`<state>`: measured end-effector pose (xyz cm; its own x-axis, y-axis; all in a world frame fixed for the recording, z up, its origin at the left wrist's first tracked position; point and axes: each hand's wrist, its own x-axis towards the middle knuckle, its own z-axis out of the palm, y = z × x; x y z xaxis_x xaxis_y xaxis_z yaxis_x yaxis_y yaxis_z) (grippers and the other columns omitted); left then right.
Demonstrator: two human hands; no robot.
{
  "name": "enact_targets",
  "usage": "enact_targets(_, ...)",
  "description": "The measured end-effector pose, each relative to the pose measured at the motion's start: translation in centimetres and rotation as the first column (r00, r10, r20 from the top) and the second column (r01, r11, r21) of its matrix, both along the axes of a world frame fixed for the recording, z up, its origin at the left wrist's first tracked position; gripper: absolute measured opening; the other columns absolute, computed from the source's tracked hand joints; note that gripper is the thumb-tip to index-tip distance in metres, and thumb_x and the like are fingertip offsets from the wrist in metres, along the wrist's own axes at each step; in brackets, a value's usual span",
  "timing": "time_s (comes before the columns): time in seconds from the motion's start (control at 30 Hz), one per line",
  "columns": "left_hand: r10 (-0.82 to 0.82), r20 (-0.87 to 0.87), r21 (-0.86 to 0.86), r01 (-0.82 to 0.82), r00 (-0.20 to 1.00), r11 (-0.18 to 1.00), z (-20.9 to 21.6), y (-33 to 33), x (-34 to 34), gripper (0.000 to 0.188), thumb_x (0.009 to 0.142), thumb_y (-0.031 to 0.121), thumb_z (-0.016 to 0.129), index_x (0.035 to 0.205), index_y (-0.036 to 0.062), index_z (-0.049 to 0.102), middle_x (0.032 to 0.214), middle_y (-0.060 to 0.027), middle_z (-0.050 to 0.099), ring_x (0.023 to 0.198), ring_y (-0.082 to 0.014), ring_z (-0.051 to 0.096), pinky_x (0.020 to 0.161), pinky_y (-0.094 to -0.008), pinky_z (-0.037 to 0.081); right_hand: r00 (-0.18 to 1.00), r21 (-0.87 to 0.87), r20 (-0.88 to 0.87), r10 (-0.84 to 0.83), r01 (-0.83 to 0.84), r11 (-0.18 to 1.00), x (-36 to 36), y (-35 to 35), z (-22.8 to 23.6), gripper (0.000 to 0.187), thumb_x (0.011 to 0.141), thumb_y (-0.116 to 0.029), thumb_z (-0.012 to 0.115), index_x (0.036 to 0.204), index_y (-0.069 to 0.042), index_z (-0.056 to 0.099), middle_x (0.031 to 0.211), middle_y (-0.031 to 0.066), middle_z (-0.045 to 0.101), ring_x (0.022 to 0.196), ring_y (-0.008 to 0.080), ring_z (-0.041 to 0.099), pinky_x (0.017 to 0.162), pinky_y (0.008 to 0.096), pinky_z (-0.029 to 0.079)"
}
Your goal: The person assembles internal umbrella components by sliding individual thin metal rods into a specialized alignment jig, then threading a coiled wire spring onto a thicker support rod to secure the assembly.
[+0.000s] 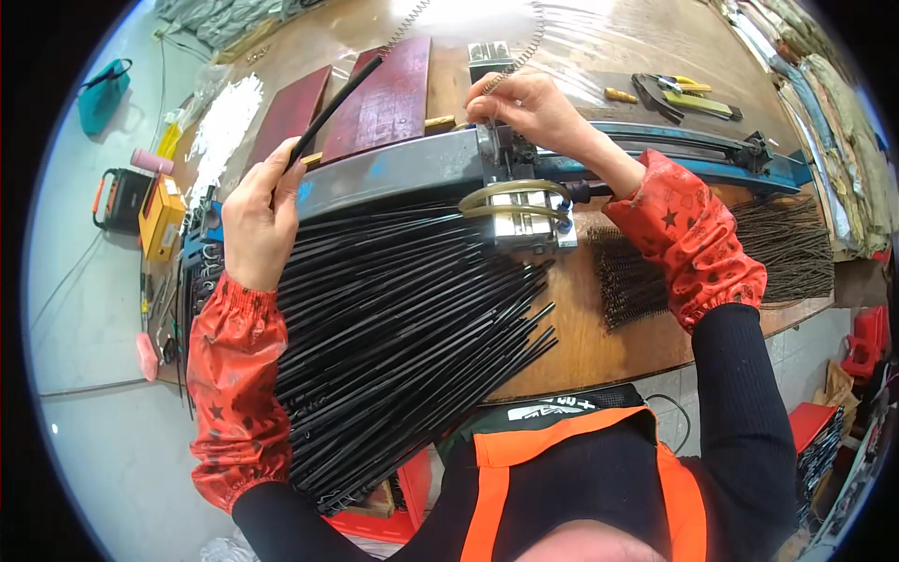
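My left hand is closed round the lower end of a thin black tube, which slants up to the right. A long, thin coil spring comes out of the tube's far end and runs off the top of the picture. Between the fingertips of my right hand is pinched a spring end, its coils curving up to the top edge. Whether both stretches are one spring is cut off from view. Just below my right hand stands a metal clamp fixture with a yellowish hose looped round it.
Many black tubes lie fanned out in front of me. Loose coil springs are heaped at the right. Behind the blue-grey metal rail lie dark red boards. Pliers and a yellow-handled tool lie at the back right.
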<state>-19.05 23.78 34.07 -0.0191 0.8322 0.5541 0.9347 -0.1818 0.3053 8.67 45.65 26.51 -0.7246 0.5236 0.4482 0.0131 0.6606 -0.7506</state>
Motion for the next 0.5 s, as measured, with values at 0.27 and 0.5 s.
enact_targets(0.27, 0.004, -0.051, 0.024, -0.003, 0.999, 1.0, -0.3, 0.9, 0.2, 0.031, 0.095, 0.008, 0.067, 0.127, 0.0093, 0.066, 0.087, -0.0138, 0.067, 0.071, -0.0237, 0.063, 0.066, -0.0337, 0.05, 0.912, 0.5, 0.375, -0.168, -0.046, 0.865, -3.6, -1.2, 0.4, 0.013, 0.097, -0.02, 0.058, 0.096, -0.01, 0.066, 0.081, 0.009, 0.071, 0.082, 0.0268, 0.068, 0.082, 0.04, 0.041)
enact_targets(0.5, 0.052, -0.15, -0.086, -0.066, 0.987, 0.994, -1.2, -0.2, -2.7, 0.033, 0.094, 0.011, 0.068, 0.127, 0.0119, 0.066, 0.079, -0.0125, 0.061, 0.067, -0.0266, 0.06, 0.063, -0.036, 0.047, 0.915, 0.687, 0.13, -0.382, 0.195, 0.7, 8.0, 2.2, -2.4, 0.014, 0.087, -0.005, 0.064, 0.098, -0.013, 0.064, 0.087, 0.002, 0.072, 0.09, 0.0218, 0.068, 0.089, 0.0379, 0.038)
